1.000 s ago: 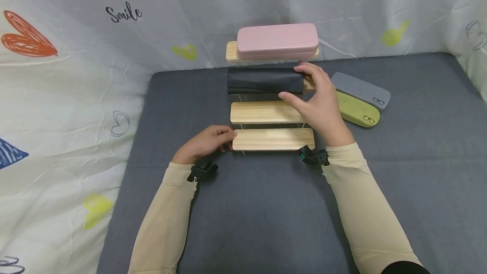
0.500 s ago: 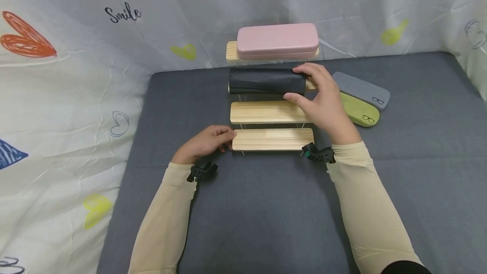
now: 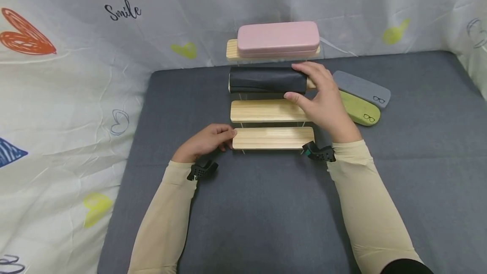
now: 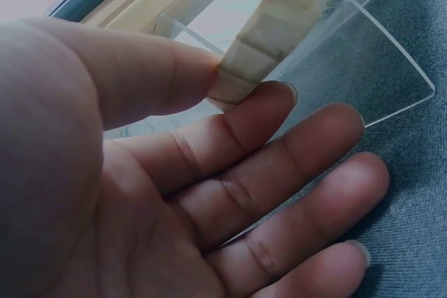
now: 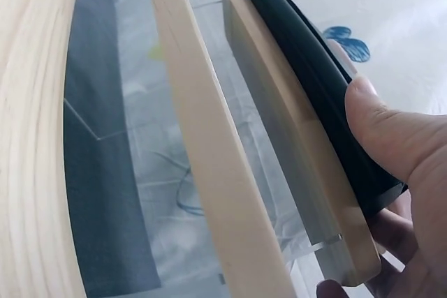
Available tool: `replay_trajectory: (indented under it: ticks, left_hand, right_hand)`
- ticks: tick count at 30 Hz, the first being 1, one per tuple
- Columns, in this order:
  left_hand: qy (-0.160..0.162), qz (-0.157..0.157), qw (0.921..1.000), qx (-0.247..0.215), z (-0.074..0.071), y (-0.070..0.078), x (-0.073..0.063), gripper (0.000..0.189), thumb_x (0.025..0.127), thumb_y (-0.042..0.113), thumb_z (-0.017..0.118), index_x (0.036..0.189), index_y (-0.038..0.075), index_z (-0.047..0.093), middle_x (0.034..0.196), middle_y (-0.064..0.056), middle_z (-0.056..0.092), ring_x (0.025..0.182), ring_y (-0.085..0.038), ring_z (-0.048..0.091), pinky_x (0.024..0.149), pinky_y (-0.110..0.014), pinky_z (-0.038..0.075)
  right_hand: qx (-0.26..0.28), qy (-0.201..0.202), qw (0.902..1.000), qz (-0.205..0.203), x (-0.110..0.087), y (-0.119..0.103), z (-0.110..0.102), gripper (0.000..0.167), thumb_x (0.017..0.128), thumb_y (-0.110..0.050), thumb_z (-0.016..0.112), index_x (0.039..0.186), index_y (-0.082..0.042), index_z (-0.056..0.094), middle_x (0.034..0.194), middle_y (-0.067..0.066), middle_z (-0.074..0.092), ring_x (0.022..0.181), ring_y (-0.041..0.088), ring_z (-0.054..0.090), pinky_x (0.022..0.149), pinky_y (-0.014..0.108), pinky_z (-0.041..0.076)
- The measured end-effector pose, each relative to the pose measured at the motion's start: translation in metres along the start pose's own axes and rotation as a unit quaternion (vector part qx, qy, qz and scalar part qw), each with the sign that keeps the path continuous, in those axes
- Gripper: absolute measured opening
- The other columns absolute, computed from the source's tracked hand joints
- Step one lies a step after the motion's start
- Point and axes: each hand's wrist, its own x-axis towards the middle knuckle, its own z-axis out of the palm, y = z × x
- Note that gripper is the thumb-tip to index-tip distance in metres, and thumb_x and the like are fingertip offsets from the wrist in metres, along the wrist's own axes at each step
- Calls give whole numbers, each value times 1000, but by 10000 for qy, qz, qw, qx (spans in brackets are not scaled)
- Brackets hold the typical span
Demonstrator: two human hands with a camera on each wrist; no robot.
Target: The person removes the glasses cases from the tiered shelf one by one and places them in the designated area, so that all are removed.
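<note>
A tiered display stand has light wooden boards on clear supports. My left hand (image 3: 207, 141) pinches the left end of its lowest board (image 3: 273, 138) between thumb and index finger; in the left wrist view the other fingers (image 4: 328, 200) extend beneath. A black glasses case (image 3: 266, 80) lies lengthwise on the second board from the top. Around that case's right end is my right hand (image 3: 323, 100), thumb at the front and fingers at the back. The right wrist view shows the thumb (image 5: 377, 127) against the case's side. On the top board rests a pink glasses case (image 3: 278, 39).
Right of the stand, a grey glasses case (image 3: 361, 89) and a yellow-green glasses case (image 3: 359, 108) lie side by side on the grey cloth (image 3: 243, 210). A patterned white curtain (image 3: 182, 16) hangs behind. The third board (image 3: 268, 111) is bare.
Between one second and half a second ago, my right hand and the black glasses case shifted slightly to the right along the board. My left hand has stayed on the lowest board.
</note>
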Motion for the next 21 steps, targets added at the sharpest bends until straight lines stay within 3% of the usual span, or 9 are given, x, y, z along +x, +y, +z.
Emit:
replay_trajectory:
  ticks: [15,21]
  left_hand:
    - [-20,51,10000,52,0,4,3,36,112,32,52,108,3,74,93,-10,71,90,-26,65,80,-38,55]
    - [-3,81,9999,94,1,0,-2,37,112,34,52,107,4,73,94,-11,71,90,-26,65,81,-39,55]
  right_hand:
    - [68,46,9992,379,0,-2,-7,68,84,-15,92,146,-20,64,151,5,55,138,26,50,109,49,41]
    - [83,-36,9993,371,-3,0,-2,71,85,-17,90,149,-23,61,152,5,54,140,25,50,107,50,44]
